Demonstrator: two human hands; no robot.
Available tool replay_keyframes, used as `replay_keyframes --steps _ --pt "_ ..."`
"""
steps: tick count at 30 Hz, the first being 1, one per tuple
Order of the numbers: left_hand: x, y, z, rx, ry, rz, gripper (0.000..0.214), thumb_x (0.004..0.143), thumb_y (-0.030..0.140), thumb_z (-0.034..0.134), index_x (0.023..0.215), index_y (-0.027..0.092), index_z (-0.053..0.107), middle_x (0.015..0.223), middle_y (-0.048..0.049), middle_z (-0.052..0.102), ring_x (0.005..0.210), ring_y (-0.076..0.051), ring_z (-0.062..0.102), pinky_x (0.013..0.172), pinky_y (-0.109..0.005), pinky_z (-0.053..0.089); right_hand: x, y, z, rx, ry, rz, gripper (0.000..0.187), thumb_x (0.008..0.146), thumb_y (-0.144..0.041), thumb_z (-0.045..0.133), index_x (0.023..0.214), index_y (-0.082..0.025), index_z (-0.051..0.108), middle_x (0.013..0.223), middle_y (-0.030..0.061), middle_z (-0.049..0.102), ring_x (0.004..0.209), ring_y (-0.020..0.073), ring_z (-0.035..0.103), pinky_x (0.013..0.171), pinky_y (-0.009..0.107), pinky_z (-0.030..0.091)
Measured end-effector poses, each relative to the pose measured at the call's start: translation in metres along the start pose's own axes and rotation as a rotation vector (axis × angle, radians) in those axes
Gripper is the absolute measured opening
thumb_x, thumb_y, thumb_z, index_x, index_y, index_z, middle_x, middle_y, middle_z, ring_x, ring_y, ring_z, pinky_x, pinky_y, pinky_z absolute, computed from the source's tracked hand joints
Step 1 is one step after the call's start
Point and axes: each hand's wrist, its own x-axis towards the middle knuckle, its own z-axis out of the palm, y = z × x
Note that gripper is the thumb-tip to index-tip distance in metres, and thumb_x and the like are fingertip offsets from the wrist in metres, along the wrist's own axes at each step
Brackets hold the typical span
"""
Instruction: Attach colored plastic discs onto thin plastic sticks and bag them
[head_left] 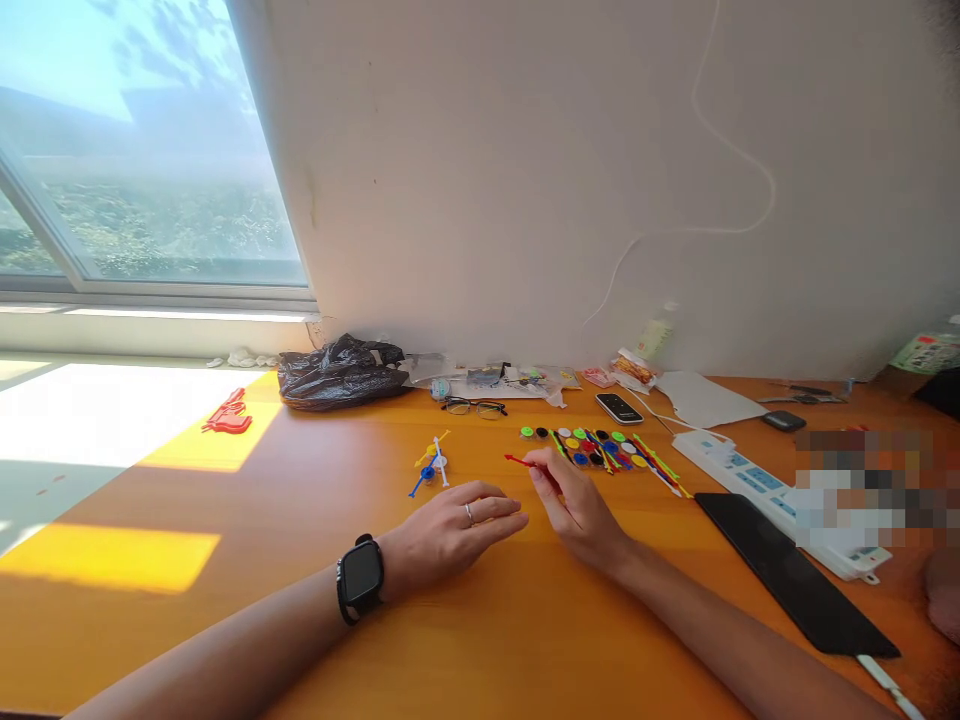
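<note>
My right hand [574, 508] pinches a thin red plastic dart stick [517, 459] with an arrow-shaped end, held a little above the table and pointing left. Palm down, with fingers stretched out and nothing in them, my left hand [457, 530] is just left of it. Beyond the left hand lies a small group of yellow, white and blue sticks with round discs [431, 465]. Past my right hand, several coloured discs and sticks [600, 448] are spread in a loose pile, partly hidden by that hand.
A red toy gun [230, 413] lies at the left. Along the wall are a black plastic bag [341, 375], glasses [474, 407] and a phone-like device [619, 407]. To the right sit a white power strip [772, 495] and a black slab [795, 570] with a cable.
</note>
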Motion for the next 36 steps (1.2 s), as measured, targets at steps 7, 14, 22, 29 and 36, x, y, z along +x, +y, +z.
replay_keyframes --steps 7,14,22,29,36 --pt "-0.007 -0.005 0.014 -0.22 0.22 -0.447 0.015 0.102 0.021 0.066 0.117 0.018 0.068 0.1 -0.0062 0.078 0.087 -0.015 0.075 0.08 -0.026 0.061 -0.001 0.002 -0.001 0.007 0.109 0.028 0.016 0.11 -0.033 0.039 0.119 -0.026 0.051 0.096 0.0065 0.062 0.08 0.022 0.059 0.074 0.036 0.05" --pt "-0.002 -0.004 0.01 -0.388 0.295 -0.586 0.014 0.098 0.028 0.072 0.103 0.015 0.072 0.095 -0.007 0.079 0.082 -0.016 0.076 0.078 -0.027 0.065 -0.006 -0.002 0.007 0.049 -0.014 -0.035 0.02 0.112 -0.03 0.036 0.128 -0.027 0.048 0.11 0.0085 0.067 0.096 0.0216 0.067 0.087 0.036 0.055" --pt "0.0 0.0 0.006 -0.36 0.283 -0.547 0.022 0.093 0.027 0.078 0.11 0.015 0.071 0.1 -0.0088 0.078 0.09 -0.018 0.075 0.079 -0.029 0.065 -0.007 -0.014 0.009 0.093 -0.158 -0.18 0.017 0.112 -0.028 0.04 0.117 -0.029 0.056 0.103 0.0061 0.066 0.094 0.0212 0.065 0.088 0.037 0.055" --pt "0.0 -0.001 0.006 -0.337 0.263 -0.516 0.018 0.096 0.021 0.073 0.112 0.016 0.072 0.101 -0.0087 0.078 0.09 -0.018 0.075 0.08 -0.028 0.063 -0.008 -0.015 0.011 0.117 -0.199 -0.16 0.02 0.112 -0.024 0.038 0.124 -0.029 0.054 0.113 0.0076 0.067 0.103 0.0215 0.067 0.093 0.038 0.055" --pt "0.0 0.0 0.008 -0.345 0.237 -0.477 0.016 0.099 0.018 0.066 0.114 0.017 0.072 0.104 -0.0095 0.078 0.093 -0.018 0.075 0.083 -0.03 0.062 -0.011 -0.01 0.013 0.12 -0.207 -0.111 0.014 0.111 -0.027 0.043 0.119 -0.028 0.054 0.109 0.0058 0.07 0.098 0.0202 0.069 0.088 0.036 0.057"
